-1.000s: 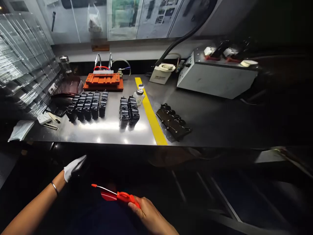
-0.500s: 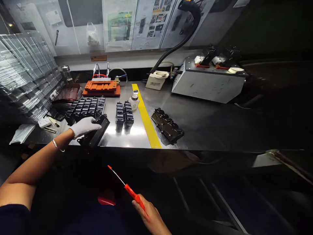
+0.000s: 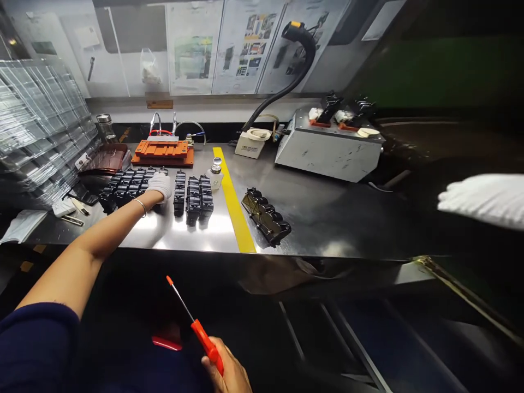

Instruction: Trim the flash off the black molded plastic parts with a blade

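White cloth gloves my left hand, which stretches over the bench to the right end of a close-packed group of black blocks. From those fingers, most of the group lies just to the left, while three more black blocks stand a little to the right, apart from it. Each block's long axis runs roughly front to back, away from me. Left is clearly the nearer hand. Its back hides the fingertips, so I cannot tell whether they are apart or clamped on a block.

Bare fingers of my right hand are wrapped around the handle of a red tool, held in front of the bench's edge; its thin metal shaft slants up and left to a red tip.

Shiny metal makes up the bench top, crossed by a yellow stripe. Beyond the stripe, to the right, one dark block lies at a slant, near end pointing right. Behind the blocks sits an orange fixture; a grey box stands at the back right, clear plastic trays are piled at the left, and papers cover the wall. Another person's white-gloved hand enters from the far right, well apart from mine.
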A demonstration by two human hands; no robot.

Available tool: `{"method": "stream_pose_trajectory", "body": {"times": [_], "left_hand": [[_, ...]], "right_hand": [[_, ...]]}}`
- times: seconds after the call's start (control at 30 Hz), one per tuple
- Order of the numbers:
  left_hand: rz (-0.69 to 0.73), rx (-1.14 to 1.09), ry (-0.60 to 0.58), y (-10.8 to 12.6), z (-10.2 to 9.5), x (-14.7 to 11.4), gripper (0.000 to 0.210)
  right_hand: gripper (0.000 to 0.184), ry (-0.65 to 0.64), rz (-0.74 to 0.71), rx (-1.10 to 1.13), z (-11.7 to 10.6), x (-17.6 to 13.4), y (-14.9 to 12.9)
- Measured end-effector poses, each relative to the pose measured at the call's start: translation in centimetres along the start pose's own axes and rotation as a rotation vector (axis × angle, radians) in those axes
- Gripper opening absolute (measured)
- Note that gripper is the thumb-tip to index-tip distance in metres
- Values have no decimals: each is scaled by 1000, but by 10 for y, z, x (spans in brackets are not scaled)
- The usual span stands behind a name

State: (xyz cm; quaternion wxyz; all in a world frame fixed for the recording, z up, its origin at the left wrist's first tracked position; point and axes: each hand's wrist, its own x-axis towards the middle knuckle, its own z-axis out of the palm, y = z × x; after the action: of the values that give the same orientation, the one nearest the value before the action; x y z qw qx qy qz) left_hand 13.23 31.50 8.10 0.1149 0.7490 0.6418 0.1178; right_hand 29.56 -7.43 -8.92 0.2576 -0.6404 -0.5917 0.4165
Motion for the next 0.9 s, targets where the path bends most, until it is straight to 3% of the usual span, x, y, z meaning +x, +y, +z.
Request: {"method": "stream_pose_trajectory", "body": {"times": [0.13, 0.27, 0.37, 0.47, 0.53, 0.57, 0.63, 0.7, 0.8, 0.9], "left_hand": [[-54, 74, -27, -18, 9, -41, 50], [-183, -48, -208, -52, 8, -103, 65], [-196, -306, -328, -91, 1, -160, 59], [-196, -698, -657, -134, 7, -215, 62], [-318, -981, -841, -158, 23, -243, 61], [-448, -1114, -865, -169, 34, -253, 57], [-739, -1283, -826, -186, 59, -265, 46], [-954, -1314, -782, -199, 81, -267, 42], [-989, -1257, -804, -209, 102, -261, 45], [-921, -1202, -783, -211, 109, -251, 50]], "right_hand": [[57, 67, -47, -119, -2, 17, -34], [58, 130, 26, -258, -9, 30, -54], [58, 164, 83, -280, -18, 30, -49], [58, 91, 63, -305, -25, 23, -36], [59, -22, 40, -338, -26, 19, -30], [60, -101, 23, -358, -24, 18, -28], [60, -308, -28, -380, -18, 18, -29], [59, -435, -27, -394, -11, 22, -34], [57, -389, 86, -455, -2, 31, -45], [57, -498, 22, -442, 0, 39, -53]]}}
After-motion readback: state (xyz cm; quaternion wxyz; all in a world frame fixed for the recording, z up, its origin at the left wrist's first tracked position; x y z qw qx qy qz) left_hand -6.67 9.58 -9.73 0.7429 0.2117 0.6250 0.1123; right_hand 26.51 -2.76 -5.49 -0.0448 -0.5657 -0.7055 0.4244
